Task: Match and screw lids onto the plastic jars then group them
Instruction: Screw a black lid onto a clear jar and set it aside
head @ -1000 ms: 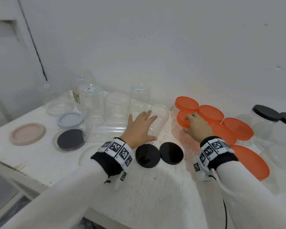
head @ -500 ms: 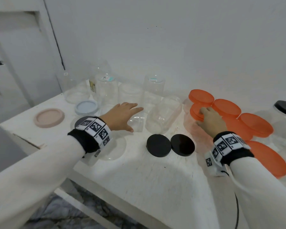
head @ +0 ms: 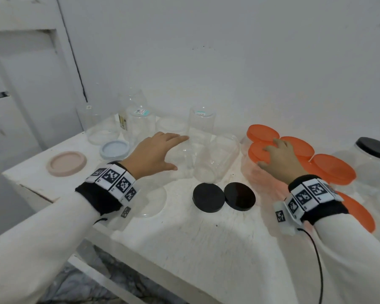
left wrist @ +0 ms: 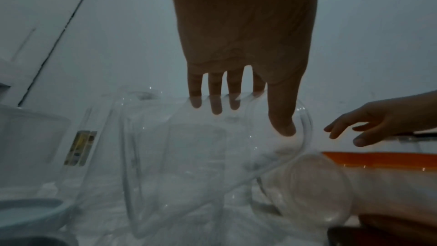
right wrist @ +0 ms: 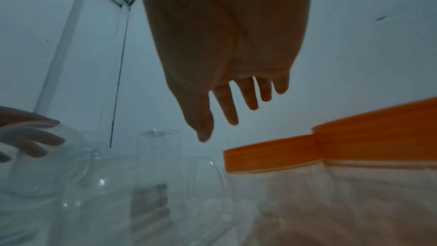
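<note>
A clear lidless jar [head: 180,165] lies on its side on the white table [head: 184,238]. My left hand [head: 178,153] lies over it with straight fingers and spread thumb; in the left wrist view its fingertips [left wrist: 214,107] show through the jar wall [left wrist: 184,156]. A second clear jar [head: 216,159] lies beside it. My right hand [head: 269,153] rests, fingers relaxed, on the orange lid [head: 258,150] of a jar; in the right wrist view its fingers [right wrist: 232,117] hover just over that orange lid [right wrist: 272,156]. Two loose black lids [head: 208,197] sit near the front.
Upright clear jars [head: 201,126] stand along the back wall. A blue lid [head: 114,148], a pink lid [head: 66,163] and a clear lid [head: 150,200] lie at the left. Several orange-lidded jars [head: 332,170] and a black-lidded jar [head: 374,149] crowd the right. The table's left edge is close.
My left hand has moved left, from the right lying jar onto the left one. The right hand has stayed on the orange lid. The head view has shifted.
</note>
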Action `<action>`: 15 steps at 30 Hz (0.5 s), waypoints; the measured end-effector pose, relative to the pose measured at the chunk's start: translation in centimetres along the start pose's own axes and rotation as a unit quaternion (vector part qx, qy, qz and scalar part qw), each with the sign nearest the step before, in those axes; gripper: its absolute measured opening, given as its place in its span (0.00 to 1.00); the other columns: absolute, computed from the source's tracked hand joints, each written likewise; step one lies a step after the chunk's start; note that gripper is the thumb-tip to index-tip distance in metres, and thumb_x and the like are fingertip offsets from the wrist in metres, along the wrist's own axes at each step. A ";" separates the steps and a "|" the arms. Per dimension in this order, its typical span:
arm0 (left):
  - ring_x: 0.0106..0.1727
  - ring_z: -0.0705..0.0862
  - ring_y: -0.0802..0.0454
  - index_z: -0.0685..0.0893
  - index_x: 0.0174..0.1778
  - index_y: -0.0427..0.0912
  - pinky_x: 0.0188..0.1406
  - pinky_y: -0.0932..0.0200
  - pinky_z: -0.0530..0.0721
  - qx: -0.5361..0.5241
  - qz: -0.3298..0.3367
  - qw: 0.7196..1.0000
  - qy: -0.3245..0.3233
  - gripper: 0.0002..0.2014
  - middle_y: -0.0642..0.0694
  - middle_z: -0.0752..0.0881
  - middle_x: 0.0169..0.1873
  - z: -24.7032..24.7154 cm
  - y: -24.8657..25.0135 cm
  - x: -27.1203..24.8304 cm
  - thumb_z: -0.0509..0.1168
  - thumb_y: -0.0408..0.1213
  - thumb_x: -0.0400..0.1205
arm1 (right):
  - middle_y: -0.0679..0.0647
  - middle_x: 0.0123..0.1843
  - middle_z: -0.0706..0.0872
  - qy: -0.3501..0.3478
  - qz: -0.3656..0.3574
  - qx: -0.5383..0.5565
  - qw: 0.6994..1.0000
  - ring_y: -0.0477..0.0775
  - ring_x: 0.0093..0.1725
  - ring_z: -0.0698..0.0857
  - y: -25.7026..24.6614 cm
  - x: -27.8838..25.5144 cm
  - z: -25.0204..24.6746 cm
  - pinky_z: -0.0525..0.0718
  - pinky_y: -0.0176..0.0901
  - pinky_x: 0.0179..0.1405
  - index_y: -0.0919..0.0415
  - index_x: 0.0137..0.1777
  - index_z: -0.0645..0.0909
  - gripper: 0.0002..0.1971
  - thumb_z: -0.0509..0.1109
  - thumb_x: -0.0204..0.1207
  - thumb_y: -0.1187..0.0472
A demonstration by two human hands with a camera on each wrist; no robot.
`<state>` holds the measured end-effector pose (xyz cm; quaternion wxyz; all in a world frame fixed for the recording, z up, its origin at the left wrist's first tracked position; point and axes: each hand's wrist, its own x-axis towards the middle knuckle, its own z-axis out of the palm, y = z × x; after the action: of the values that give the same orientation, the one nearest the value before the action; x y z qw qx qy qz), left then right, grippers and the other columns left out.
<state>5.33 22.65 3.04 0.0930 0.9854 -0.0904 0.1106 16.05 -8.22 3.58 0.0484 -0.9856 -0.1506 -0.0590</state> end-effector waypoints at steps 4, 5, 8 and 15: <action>0.71 0.69 0.52 0.62 0.78 0.59 0.60 0.52 0.75 -0.090 0.008 0.991 0.095 0.41 0.54 0.71 0.73 -1.7 1.2 -1.2 0.75 0.48 0.71 | 0.60 0.75 0.69 0.092 -0.077 0.176 0.977 0.59 0.76 0.62 -2.0 -2.0 -1.5 0.59 0.47 0.74 0.63 0.69 0.75 0.24 0.72 0.75 0.56; 0.71 0.69 0.53 0.62 0.77 0.61 0.62 0.51 0.75 -0.124 0.009 0.986 0.115 0.41 0.55 0.72 0.73 -2.0 1.7 -1.4 0.75 0.49 0.71 | 0.57 0.74 0.71 0.090 -0.094 0.214 0.968 0.55 0.75 0.65 -2.7 -2.7 -1.8 0.60 0.45 0.74 0.61 0.69 0.75 0.24 0.72 0.75 0.55; 0.67 0.74 0.57 0.63 0.76 0.61 0.64 0.55 0.74 -0.244 0.020 0.956 0.162 0.42 0.57 0.75 0.70 -2.4 3.4 -1.3 0.77 0.48 0.68 | 0.47 0.70 0.75 0.030 -0.113 0.366 0.923 0.43 0.68 0.72 -4.9 -4.6 -2.9 0.70 0.41 0.71 0.55 0.71 0.72 0.29 0.74 0.71 0.51; 0.61 0.78 0.67 0.67 0.74 0.59 0.58 0.63 0.82 -0.428 0.018 0.882 0.197 0.42 0.61 0.77 0.65 -2.6 8.3 -0.8 0.79 0.49 0.65 | 0.50 0.71 0.77 -0.060 -0.137 0.568 0.810 0.48 0.68 0.79 -6.6 -7.1 -4.4 0.80 0.46 0.65 0.57 0.74 0.68 0.38 0.77 0.63 0.53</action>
<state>2.34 15.32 6.73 0.5196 0.8057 -0.1267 0.2546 6.91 -4.48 7.55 0.5818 -0.7534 -0.2929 0.0899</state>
